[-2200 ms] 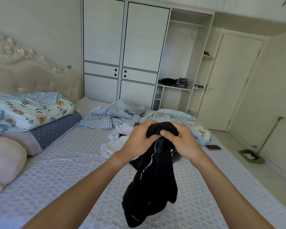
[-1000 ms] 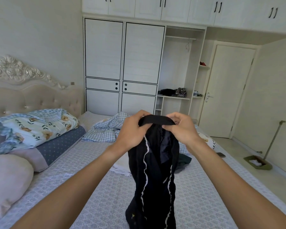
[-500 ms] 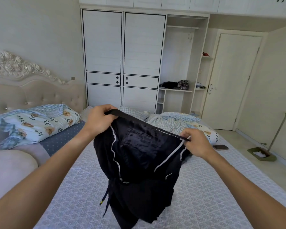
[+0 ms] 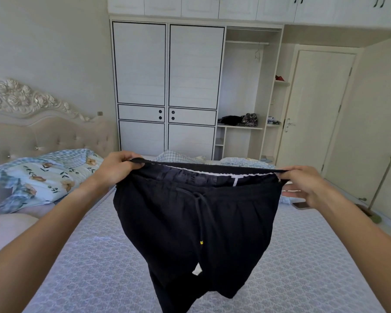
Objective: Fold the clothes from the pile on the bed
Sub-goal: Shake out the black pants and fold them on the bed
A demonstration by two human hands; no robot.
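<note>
Since half a second ago I see the hands pulled further apart, and the shorts (image 4: 196, 224) now hang flat and wide where they were twisted. My left hand (image 4: 116, 169) curls round one end of the waistband, thumb on top; my right hand (image 4: 303, 184) pinches the other end, with its lower fingers straight beneath. The shorts hang in the air above the bed (image 4: 88, 267), drawstring down the middle, legs cut off by the frame's bottom edge. They hide most of the pile (image 4: 178, 155) behind; only checked cloth peeks over the waistband. A phone (image 4: 301, 205) is half hidden by my right wrist.
</note>
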